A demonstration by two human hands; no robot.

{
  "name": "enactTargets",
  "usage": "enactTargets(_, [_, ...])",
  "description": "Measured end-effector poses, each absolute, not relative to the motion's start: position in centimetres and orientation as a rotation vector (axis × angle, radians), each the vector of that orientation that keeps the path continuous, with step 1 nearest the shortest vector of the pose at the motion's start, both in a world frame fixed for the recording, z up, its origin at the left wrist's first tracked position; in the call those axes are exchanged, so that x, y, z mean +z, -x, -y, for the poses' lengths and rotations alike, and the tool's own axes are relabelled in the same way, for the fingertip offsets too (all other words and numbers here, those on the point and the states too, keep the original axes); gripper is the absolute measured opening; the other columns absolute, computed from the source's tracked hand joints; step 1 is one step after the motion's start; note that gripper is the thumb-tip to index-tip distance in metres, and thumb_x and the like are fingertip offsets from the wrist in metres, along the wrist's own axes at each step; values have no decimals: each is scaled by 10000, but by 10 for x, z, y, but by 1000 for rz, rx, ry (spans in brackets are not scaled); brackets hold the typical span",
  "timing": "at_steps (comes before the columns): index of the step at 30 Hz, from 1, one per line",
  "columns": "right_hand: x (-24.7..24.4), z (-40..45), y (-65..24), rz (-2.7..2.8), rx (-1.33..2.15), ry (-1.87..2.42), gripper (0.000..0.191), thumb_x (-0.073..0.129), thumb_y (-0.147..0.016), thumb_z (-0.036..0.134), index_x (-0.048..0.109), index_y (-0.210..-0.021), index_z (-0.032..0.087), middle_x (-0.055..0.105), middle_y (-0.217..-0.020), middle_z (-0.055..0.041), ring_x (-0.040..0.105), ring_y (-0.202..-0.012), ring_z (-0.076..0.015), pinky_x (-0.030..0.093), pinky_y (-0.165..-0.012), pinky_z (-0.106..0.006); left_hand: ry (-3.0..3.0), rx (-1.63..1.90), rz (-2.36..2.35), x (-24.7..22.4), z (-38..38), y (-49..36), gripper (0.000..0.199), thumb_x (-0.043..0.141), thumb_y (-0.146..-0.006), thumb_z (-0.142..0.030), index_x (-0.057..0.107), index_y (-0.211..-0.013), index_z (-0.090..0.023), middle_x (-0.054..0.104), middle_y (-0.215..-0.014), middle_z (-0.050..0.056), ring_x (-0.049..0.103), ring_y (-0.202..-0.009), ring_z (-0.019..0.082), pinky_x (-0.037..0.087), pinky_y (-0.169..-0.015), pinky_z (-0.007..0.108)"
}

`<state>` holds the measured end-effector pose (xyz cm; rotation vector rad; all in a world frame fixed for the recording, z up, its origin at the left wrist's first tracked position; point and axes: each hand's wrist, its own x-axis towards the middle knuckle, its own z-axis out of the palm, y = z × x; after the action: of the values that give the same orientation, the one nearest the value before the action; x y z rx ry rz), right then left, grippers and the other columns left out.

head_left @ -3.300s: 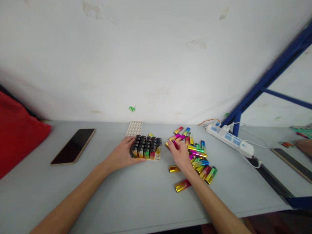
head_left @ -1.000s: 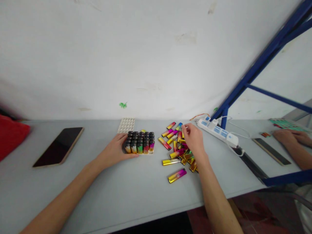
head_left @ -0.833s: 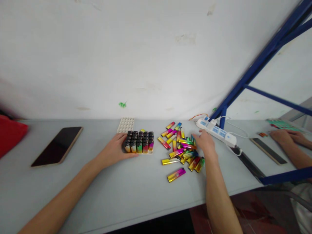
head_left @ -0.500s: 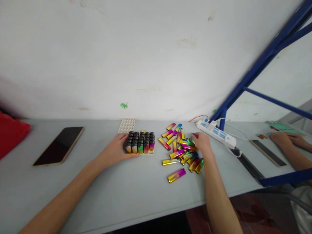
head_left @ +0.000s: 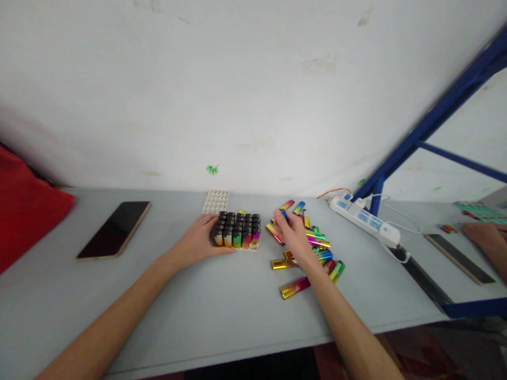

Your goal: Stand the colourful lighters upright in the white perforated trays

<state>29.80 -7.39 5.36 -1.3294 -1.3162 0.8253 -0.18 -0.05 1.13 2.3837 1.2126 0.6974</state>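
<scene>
Several lighters (head_left: 237, 229) with black tops stand upright in close rows in a pale tray (head_left: 253, 247). My left hand (head_left: 198, 238) is wrapped round the left side of this block, thumb along the front and fingers behind. To the right, my right hand (head_left: 292, 232) is closed on a lighter (head_left: 284, 214), of which only a blue end shows between the fingers. Beneath and beside this hand lies a loose pile of shiny multicoloured lighters (head_left: 325, 255), partly hidden by the hand and forearm. One yellow-and-red lighter (head_left: 293, 288) lies nearest the table's front edge.
A second white tray with round hollows (head_left: 216, 200) lies by the wall. At left are a dark tablet-like slab (head_left: 114, 229) and red fabric (head_left: 27, 206). A white power strip (head_left: 364, 219) and blue metal frame (head_left: 400, 150) stand right; beyond, another person's hand (head_left: 485, 237) shows.
My right hand has moved left from the far side of the pile towards the tray, with a lighter in it. My left hand keeps its hold. The whole view has shifted slightly.
</scene>
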Motion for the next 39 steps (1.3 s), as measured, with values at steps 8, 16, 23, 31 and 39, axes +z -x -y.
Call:
enactTargets(8, [40, 82, -273, 1487, 538, 1460, 507, 527, -1005, 595, 373, -640, 277, 414, -576, 46, 383, -589, -147, 259, -575, -300, -2393, 667, -1181, 13, 2, 2, 950, 916, -737, -769, 687, -1450, -184, 721, -1497, 187, 652, -1424, 443, 497, -1296, 623])
enactTargets(16, [42, 85, -271, 1574, 486, 1487, 488, 503, -1070, 602, 419, -713, 280, 484, -609, 37, 463, -606, -170, 306, -596, -308, -2401, 663, -1178, 16, 3, 2, 923, 923, -749, -743, 689, -1436, -173, 723, -1486, 196, 650, -1424, 435, 497, -1293, 623])
enactTargets(23, [55, 92, -289, 1875, 311, 1261, 406, 393, -1208, 500, 588, -944, 262, 697, -974, -81, 670, -940, -246, 532, -851, -356, -2376, 671, -1186, 15, 2, 1, 929, 933, -709, -766, 722, -1395, -175, 741, -1438, 201, 665, -1402, 444, 514, -1281, 599])
enactTargets(31, [53, 95, -304, 2086, 361, 1279, 394, 511, -1206, 507, 593, -912, 258, 654, -760, 3, 619, -700, -198, 444, -687, -296, -2396, 643, -1187, 16, 4, 1, 947, 936, -752, -726, 684, -1458, -149, 716, -1496, 207, 638, -1442, 440, 483, -1308, 609])
enactTargets(39, [53, 96, -306, 2294, 401, 1301, 236, 637, -1179, 414, 685, -1033, 235, 761, -843, -22, 711, -760, -215, 457, -710, -300, -2408, 678, -1175, 19, 7, 0, 933, 949, -730, -722, 703, -1438, -166, 743, -1448, 195, 676, -1382, 442, 542, -1255, 626])
